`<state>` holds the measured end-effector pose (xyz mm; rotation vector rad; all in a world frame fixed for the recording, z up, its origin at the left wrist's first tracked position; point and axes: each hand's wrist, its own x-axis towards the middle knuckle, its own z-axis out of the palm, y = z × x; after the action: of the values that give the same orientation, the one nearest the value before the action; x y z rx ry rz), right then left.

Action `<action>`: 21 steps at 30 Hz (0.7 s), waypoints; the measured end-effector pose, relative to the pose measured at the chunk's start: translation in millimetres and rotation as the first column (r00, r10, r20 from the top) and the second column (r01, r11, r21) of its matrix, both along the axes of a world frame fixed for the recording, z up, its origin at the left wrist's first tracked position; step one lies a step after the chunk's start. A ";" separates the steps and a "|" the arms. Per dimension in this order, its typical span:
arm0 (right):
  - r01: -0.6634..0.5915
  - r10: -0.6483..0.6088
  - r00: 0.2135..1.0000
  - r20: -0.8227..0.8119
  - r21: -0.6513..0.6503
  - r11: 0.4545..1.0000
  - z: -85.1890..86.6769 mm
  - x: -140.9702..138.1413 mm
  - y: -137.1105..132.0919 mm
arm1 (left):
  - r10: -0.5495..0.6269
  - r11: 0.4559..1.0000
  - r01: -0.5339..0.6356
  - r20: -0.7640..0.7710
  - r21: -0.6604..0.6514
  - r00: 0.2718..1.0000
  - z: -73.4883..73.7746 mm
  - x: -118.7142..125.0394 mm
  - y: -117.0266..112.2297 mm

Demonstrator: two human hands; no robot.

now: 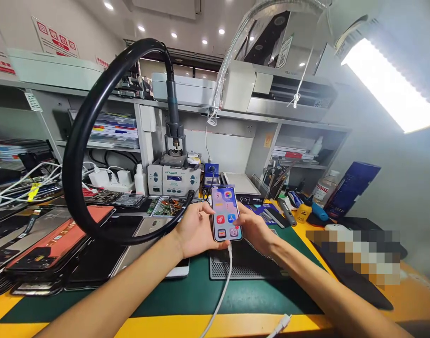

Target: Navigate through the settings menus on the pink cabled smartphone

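Observation:
A smartphone (pixel 226 212) with a lit screen of app icons is held upright above the green mat (pixel 186 295). My left hand (pixel 193 230) grips its left edge and back, fingers wrapped round it. My right hand (pixel 254 228) holds its right edge, thumb at the side of the screen. A white cable (pixel 222 293) is plugged into the phone's bottom and runs down toward me.
A black hose (pixel 81 141) loops from a rework station (pixel 173 177) at the back. Stacked phone screens and panels (pixel 52 239) fill the left. Tools and bottles (pixel 299 206) sit right, a black pad (pixel 355 281) lies beside the mat, and a loose cable plug (pixel 282 323) rests near the front edge.

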<state>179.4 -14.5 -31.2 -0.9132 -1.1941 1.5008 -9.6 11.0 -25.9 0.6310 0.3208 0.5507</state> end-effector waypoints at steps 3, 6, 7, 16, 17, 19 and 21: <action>-0.122 0.121 0.989 0.082 0.017 0.992 14.5 1.9 1.3 | 0.035 0.998 -0.034 -0.016 0.049 0.999 3.7 -7.2 3.5; -0.150 0.143 0.985 0.100 0.067 0.986 15.8 2.9 2.5 | 0.063 0.993 -0.060 -0.025 0.102 0.998 6.4 -9.0 4.5; -0.164 0.156 0.983 0.094 0.074 0.984 14.3 3.7 2.3 | 0.069 0.991 -0.066 -0.023 0.116 0.997 6.5 -8.8 4.4; -0.231 0.219 0.968 0.122 0.094 0.968 10.3 17.6 -6.2 | 0.119 0.976 -0.112 -0.026 0.188 0.993 1.6 -1.6 -6.8; -0.238 0.226 0.967 0.120 0.095 0.967 11.2 17.6 -7.1 | 0.121 0.975 -0.113 -0.028 0.190 0.992 0.9 -1.0 -7.6; -0.240 0.229 0.966 0.118 0.091 0.966 12.6 16.7 -9.1 | 0.114 0.976 -0.107 -0.026 0.192 0.993 -1.2 -0.3 -7.8; -0.239 0.228 0.967 0.115 0.087 0.967 13.3 15.9 -10.7 | 0.101 0.975 -0.097 -0.012 0.198 0.995 -3.9 0.3 -6.9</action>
<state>195.4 -25.2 -17.9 -0.8124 -1.4823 1.5775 -9.3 4.1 -29.8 0.8168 0.3221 0.6772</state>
